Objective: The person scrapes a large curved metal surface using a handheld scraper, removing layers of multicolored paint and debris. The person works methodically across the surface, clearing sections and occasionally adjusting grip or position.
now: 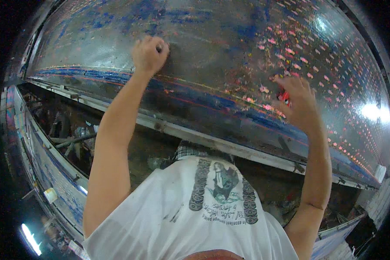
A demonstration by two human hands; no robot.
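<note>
Before me stretches a long, glossy grey table (pixel 208 52), stained with blue smears. Small pink printed marks (pixel 297 66) run in rows over its right part, denser and more scattered near the middle. My left hand (pixel 150 53) is curled into a fist over the bare grey area. A dark spot shows in the ring of thumb and forefinger, and whether it is a held thing cannot be told. My right hand (pixel 295 100), blurred, is over the pink marks. Its thumb and fingers curve around a small red object (pixel 285 97), partly hidden by the hand.
A pale rail (pixel 182 131) edges the table just in front of my body. Behind me lies another stained table (pixel 61 175) with a white container (pixel 50 195) on it. Clutter and bars (pixel 73 141) fill the dark space at left. A tube light (pixel 31 239) glows at lower left.
</note>
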